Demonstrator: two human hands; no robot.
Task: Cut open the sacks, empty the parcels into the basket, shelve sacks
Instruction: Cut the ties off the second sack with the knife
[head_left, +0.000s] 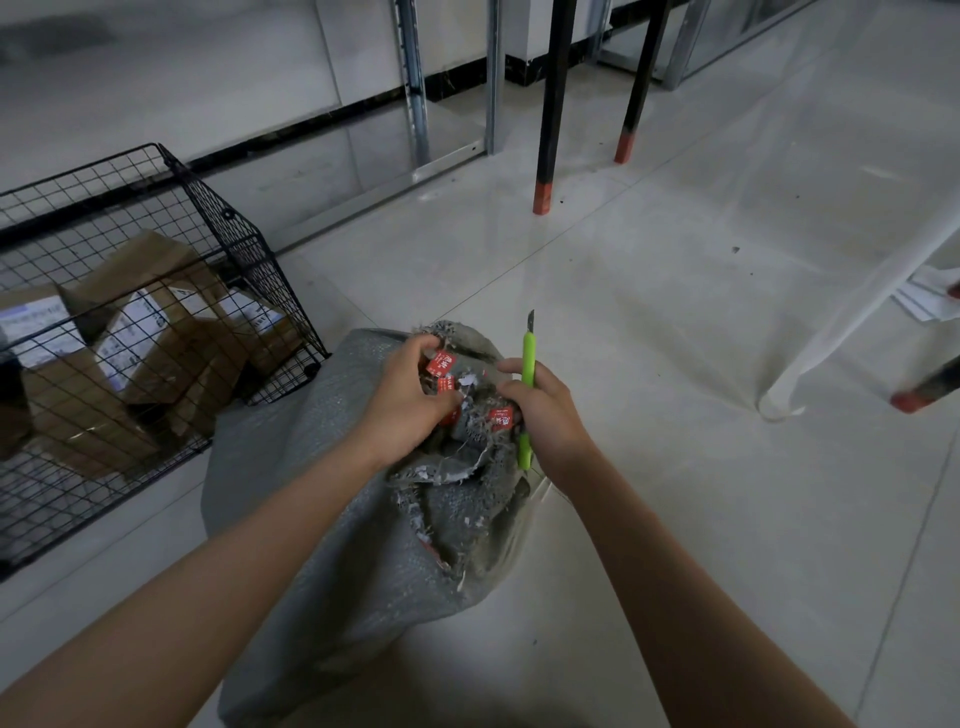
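1. Both bare forearms reach forward from the bottom edge and meet over the bunched, frayed mouth of a grey woven plastic sack (332, 519) that stands on the pale glossy tiled floor (675, 519).
2. The left hand (410, 400) is closed on the gathered top of the sack, fingers curled over the ragged edge on the far side of the bunch, thumb toward the red printed tape (440, 364) wrapped round the neck.
3. The right hand (545, 415), just beside the left and touching the same bunch, is clamped round a slim lime-green utility knife (527, 374). The handle runs through the fist, its tail showing below the hand, its blade (531, 318) pointing up and away from the person, clear of the fabric.
4. More red tape (501, 417) shows between the two hands, amid torn grey threads.
5. Left of the grip and slightly beyond it, touching the sack's shoulder, sits a black wire mesh basket (234, 228) holding several brown cardboard parcels (156, 332) with white labels.
6. Beyond the grip stand two black table legs with red feet (545, 130).
7. Behind them run metal shelf uprights (415, 78) against a pale wall.
8. Right of the grip, well apart, a white slanted leg (831, 322) crosses the floor.
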